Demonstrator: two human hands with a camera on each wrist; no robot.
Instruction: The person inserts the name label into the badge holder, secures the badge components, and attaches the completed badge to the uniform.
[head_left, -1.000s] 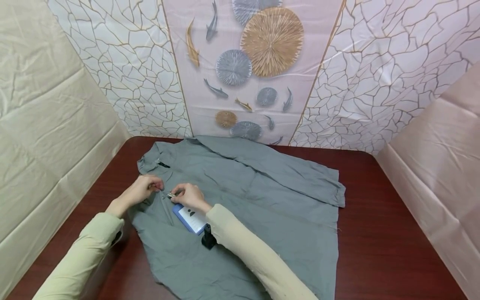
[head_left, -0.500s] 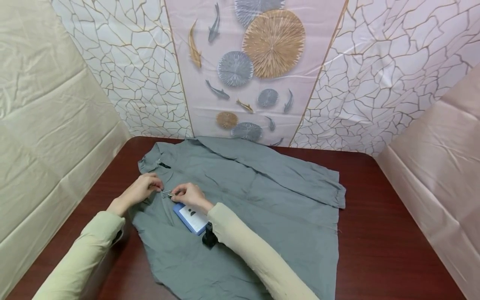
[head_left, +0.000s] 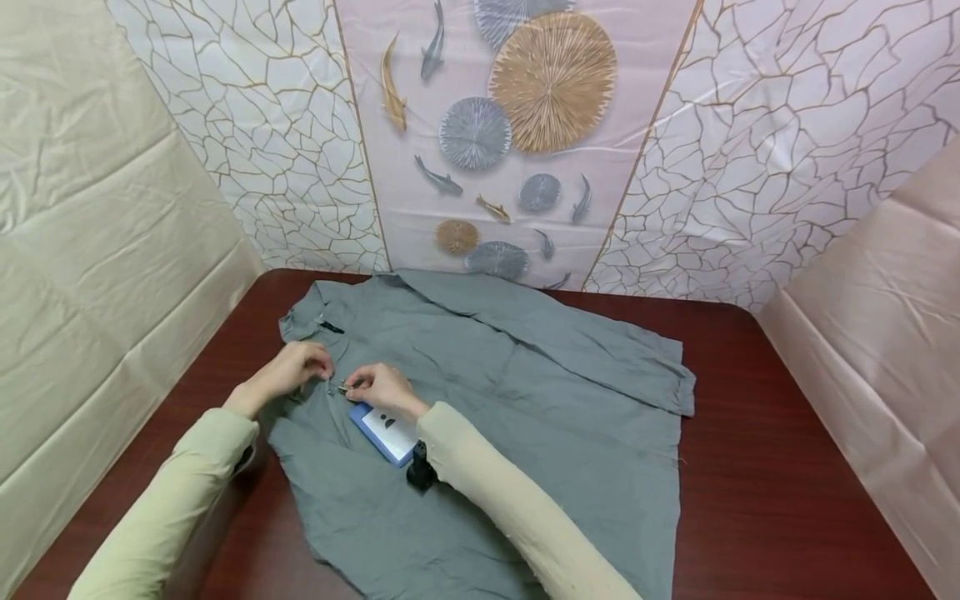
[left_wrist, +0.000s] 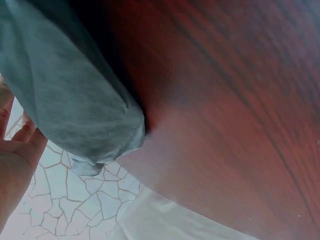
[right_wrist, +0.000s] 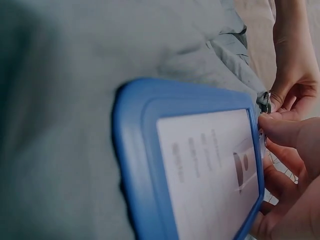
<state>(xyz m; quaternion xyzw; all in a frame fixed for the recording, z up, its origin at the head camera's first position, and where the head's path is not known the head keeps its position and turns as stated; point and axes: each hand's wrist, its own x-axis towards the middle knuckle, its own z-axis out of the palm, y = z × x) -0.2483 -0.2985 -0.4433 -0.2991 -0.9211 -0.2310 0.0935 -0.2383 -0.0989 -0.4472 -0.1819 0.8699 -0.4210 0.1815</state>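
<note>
A grey-green jacket (head_left: 487, 417) lies spread on the table. Near its collar my left hand (head_left: 294, 368) pinches a fold of the cloth, lifting it a little; in the left wrist view the raised fabric (left_wrist: 80, 95) hangs beside the fingers. My right hand (head_left: 384, 392) pinches the small metal clip (head_left: 343, 388) of a blue-framed ID badge (head_left: 386, 436), close to the left fingertips. Below the right hand, the badge lies over the jacket front. In the right wrist view the badge's blue frame (right_wrist: 132, 145) fills the middle, and both hands meet past its top edge.
Dark red-brown table surface (head_left: 795, 475) shows to the right of the jacket and along the left. A black wrist camera (head_left: 421, 468) sits under the right sleeve. Patterned cloth (head_left: 555, 208) hangs behind the table, with beige cloth panels (head_left: 112, 250) at both sides.
Both hands keep nearly the same place. The metal clip has turned slightly between the right fingers, and less of it shows now. The head view has shifted a little.
</note>
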